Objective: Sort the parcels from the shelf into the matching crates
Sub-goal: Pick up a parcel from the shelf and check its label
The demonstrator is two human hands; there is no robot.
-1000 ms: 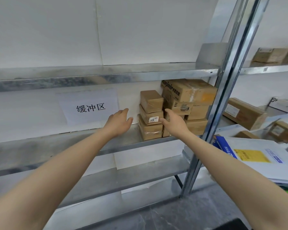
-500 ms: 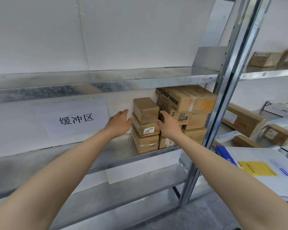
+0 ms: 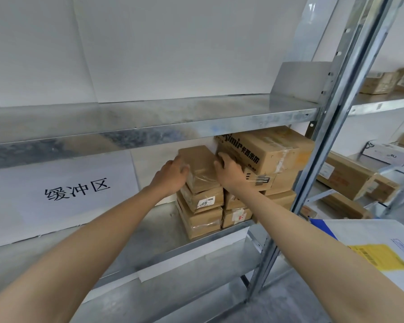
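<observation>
we press our left hand (image 3: 173, 174) and right hand (image 3: 229, 172) flat on the sides of the top parcel (image 3: 200, 167); next we must lift it straight off the stack.

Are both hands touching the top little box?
Touching. The head view shows the left hand pressed on the left side of the top small box and the right hand on its right side, no gap visible.
</observation>
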